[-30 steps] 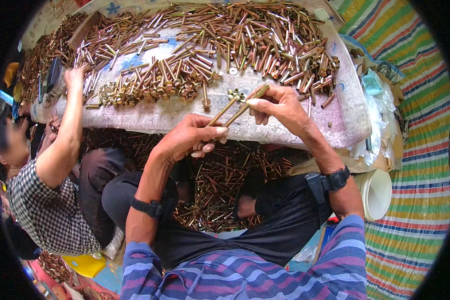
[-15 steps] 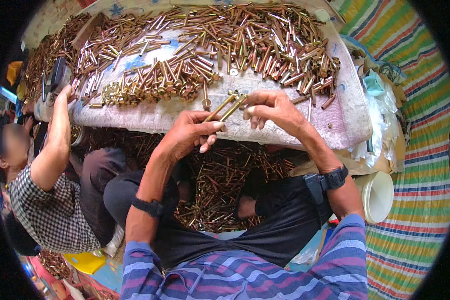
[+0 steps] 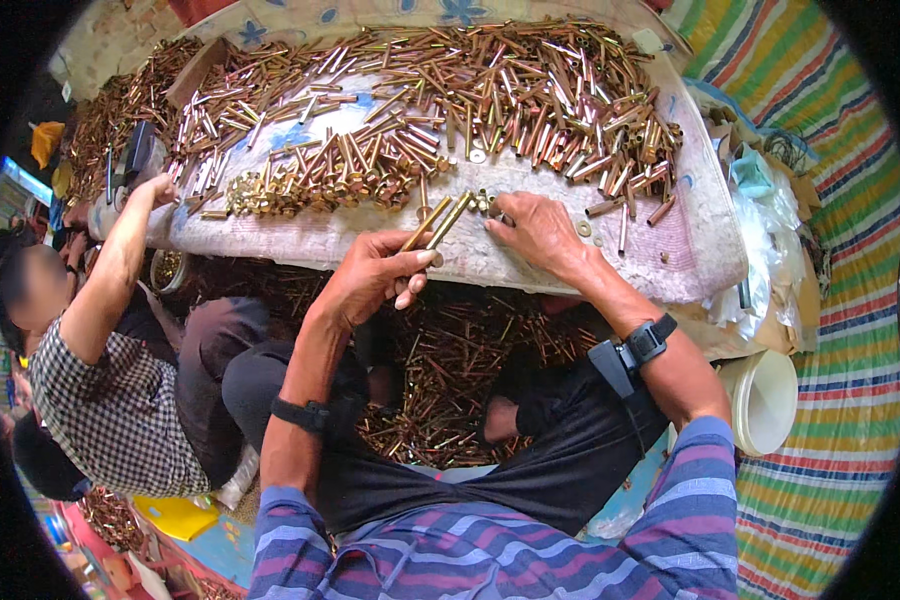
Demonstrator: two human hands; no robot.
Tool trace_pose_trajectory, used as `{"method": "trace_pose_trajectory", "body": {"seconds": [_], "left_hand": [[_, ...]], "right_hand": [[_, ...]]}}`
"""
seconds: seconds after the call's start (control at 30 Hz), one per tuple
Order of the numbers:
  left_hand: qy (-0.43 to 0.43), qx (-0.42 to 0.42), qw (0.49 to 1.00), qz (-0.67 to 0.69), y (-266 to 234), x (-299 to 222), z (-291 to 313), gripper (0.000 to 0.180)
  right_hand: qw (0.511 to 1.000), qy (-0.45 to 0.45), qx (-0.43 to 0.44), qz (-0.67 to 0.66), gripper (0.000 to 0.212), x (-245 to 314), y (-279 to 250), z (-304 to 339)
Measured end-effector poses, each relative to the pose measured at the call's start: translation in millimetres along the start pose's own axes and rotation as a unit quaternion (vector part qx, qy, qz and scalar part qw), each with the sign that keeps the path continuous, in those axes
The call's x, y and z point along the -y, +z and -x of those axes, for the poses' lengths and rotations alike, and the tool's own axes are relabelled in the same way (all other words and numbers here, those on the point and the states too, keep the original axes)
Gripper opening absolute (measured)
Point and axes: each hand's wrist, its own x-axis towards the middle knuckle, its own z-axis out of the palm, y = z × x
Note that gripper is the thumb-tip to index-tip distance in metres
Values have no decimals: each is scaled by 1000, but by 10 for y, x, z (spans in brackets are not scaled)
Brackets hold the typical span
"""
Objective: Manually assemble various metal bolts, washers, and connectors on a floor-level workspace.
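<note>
My left hand [image 3: 375,272] is closed around two long brass-coloured metal tubes or bolts [image 3: 452,222], which point up and to the right, slightly spread, above the table's near edge. Just beyond their tips, small metal nuts [image 3: 483,201] lie on the cloth. My right hand [image 3: 542,235] rests low over the table beside these nuts, its fingers curled down and its fingertips partly hidden; what lies between them is too small to name. A headed bolt [image 3: 423,200] stands upright behind the held pieces.
Bolts with nuts [image 3: 320,180] form a heap on the cloth-covered table [image 3: 660,275]; loose metal tubes [image 3: 530,90] cover its far side. Flat washers [image 3: 583,229] lie right of my hand. A co-worker [image 3: 120,400] sits at left. A white bucket [image 3: 767,402] stands at right.
My right hand has moved away from the held pieces and down onto the table by the small nuts. My left hand still grips both pieces, now a little lower and further left.
</note>
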Motion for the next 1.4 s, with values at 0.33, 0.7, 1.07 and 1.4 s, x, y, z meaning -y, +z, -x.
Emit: {"method": "trace_pose_trajectory", "body": {"seconds": [0.33,0.7,1.07,1.4], "left_hand": [[-10,-6,1000,-13,11,143,118,26],[-17,22,998,-63,111,160,12,30],[-26,10,1000,12,183,198,-91,28],[-14,-38,999,36,146,197,-148,22]], "right_hand": [[961,33,-10,-274,30,177,-344,132],[897,67,70,-431,22,343,-624,223],[884,80,67,-455,21,264,-564,275],[881,99,65,-457,20,276,-584,297]]}}
